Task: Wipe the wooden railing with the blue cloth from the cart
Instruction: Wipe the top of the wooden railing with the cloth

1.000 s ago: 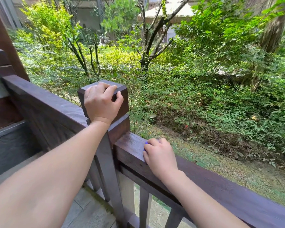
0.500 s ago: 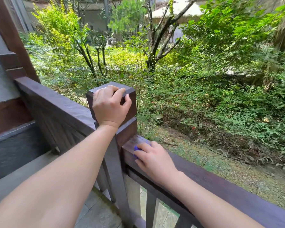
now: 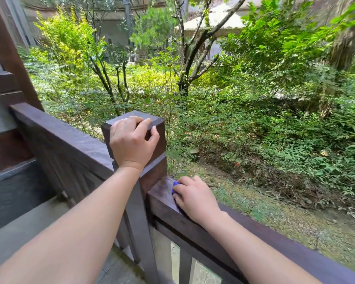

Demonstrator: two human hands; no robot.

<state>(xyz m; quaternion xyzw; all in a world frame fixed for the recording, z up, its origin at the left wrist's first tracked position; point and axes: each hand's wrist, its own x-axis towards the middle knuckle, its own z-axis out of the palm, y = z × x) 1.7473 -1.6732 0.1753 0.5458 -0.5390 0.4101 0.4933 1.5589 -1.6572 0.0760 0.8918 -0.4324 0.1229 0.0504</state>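
A dark brown wooden railing [image 3: 307, 257] runs from the left wall to the lower right, broken by a square corner post [image 3: 154, 171]. My left hand [image 3: 132, 143] grips the top of that post. My right hand [image 3: 194, 198] presses down on the rail top right beside the post, shut on the blue cloth [image 3: 175, 186]. Only a small blue bit of the cloth shows at my fingertips; my palm hides the remainder. The cart is out of view.
The left rail section [image 3: 66, 140] meets a wall and brown pillar [image 3: 6, 58] at the far left. Balusters [image 3: 186, 265] and a tiled floor [image 3: 25, 226] lie below. Beyond the railing are dense shrubs, a tree [image 3: 184, 64] and bare ground.
My right hand slid the cloth leftward along the rail until it reached the post. My left hand stayed on the post cap while the view shifted right.
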